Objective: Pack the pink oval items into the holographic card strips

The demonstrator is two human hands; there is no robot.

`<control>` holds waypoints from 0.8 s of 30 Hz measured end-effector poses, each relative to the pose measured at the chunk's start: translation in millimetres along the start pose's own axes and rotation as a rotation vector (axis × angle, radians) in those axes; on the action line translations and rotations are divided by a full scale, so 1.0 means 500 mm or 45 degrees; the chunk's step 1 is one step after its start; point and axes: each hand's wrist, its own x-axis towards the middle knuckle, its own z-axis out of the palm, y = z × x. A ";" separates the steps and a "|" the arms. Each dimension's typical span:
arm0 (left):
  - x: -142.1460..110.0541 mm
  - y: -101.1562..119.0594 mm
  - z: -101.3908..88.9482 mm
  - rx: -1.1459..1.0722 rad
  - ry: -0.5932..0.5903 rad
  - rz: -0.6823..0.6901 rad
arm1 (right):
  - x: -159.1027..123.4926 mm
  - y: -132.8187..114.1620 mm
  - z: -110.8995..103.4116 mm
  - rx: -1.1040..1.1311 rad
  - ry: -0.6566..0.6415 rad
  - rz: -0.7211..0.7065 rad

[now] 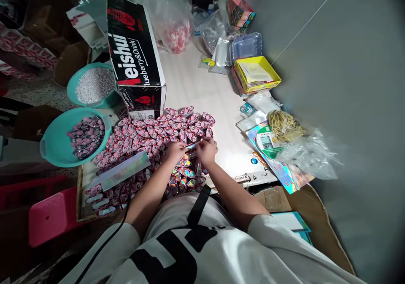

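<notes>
Apparently a fine handling step: left hand (176,151) and right hand (206,151) pinch a pale strip (190,146) between them, over the packs (151,132). Next move likely calls for steady fingertips; bowl (52,138) left of packs.

Viewing remotely, I record a white tabletop (202,81) bearing crowded pink-and-red oval pieces (171,130) at left and front, a black drink carton (134,52) behind them, a translucent plastic bag (161,6) farther back, and a small blue disc (253,161) near the front edge.
</notes>
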 end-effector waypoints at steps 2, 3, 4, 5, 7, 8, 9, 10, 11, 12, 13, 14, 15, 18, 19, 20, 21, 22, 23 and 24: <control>-0.002 -0.001 0.001 0.048 0.024 -0.012 | -0.004 0.003 0.003 -0.037 -0.008 -0.035; -0.003 0.001 0.001 0.078 0.036 -0.016 | -0.006 0.004 0.003 -0.056 -0.017 -0.047; -0.005 0.002 0.000 0.112 0.045 -0.019 | -0.006 0.005 0.003 -0.075 -0.027 -0.056; -0.007 0.005 -0.001 0.148 0.047 -0.021 | -0.006 0.005 0.003 -0.095 -0.034 -0.063; -0.008 0.009 -0.005 0.200 0.031 -0.043 | -0.005 0.005 0.003 -0.128 -0.041 -0.072; -0.008 0.011 -0.007 0.209 0.013 -0.064 | -0.003 0.005 0.003 -0.140 -0.039 -0.077; -0.007 0.012 -0.009 0.209 -0.001 -0.087 | -0.002 0.006 0.004 -0.145 -0.034 -0.082; -0.006 0.012 -0.011 0.203 -0.008 -0.109 | -0.001 0.006 0.005 -0.145 -0.029 -0.086; -0.005 0.011 -0.013 0.194 -0.008 -0.127 | 0.000 0.007 0.007 -0.141 -0.024 -0.086; -0.005 0.010 -0.014 0.186 -0.005 -0.136 | 0.000 0.008 0.008 -0.133 -0.019 -0.086; -0.005 0.008 -0.016 0.181 0.001 -0.138 | -0.001 0.009 0.008 -0.124 -0.014 -0.085; -0.006 0.006 -0.017 0.178 0.009 -0.137 | -0.002 0.010 0.008 -0.114 -0.011 -0.086; -0.007 0.005 -0.019 0.176 0.017 -0.135 | -0.003 0.010 0.008 -0.106 -0.011 -0.088; -0.015 0.005 -0.025 0.184 0.030 -0.114 | -0.009 0.008 0.001 -0.084 -0.014 -0.108; -0.018 0.008 -0.027 0.192 0.032 -0.104 | -0.010 0.007 -0.004 -0.074 -0.020 -0.115; -0.021 0.011 -0.029 0.201 0.035 -0.092 | -0.009 0.006 -0.008 -0.062 -0.031 -0.125; -0.023 0.015 -0.032 0.213 0.042 -0.078 | -0.008 0.005 -0.014 -0.048 -0.043 -0.135; -0.025 0.019 -0.034 0.227 0.050 -0.059 | -0.006 0.005 -0.019 -0.033 -0.056 -0.144; -0.027 0.023 -0.036 0.243 0.058 -0.039 | -0.003 0.004 -0.024 -0.021 -0.065 -0.151; -0.029 0.027 -0.038 0.264 0.063 -0.024 | 0.001 0.004 -0.028 -0.011 -0.072 -0.157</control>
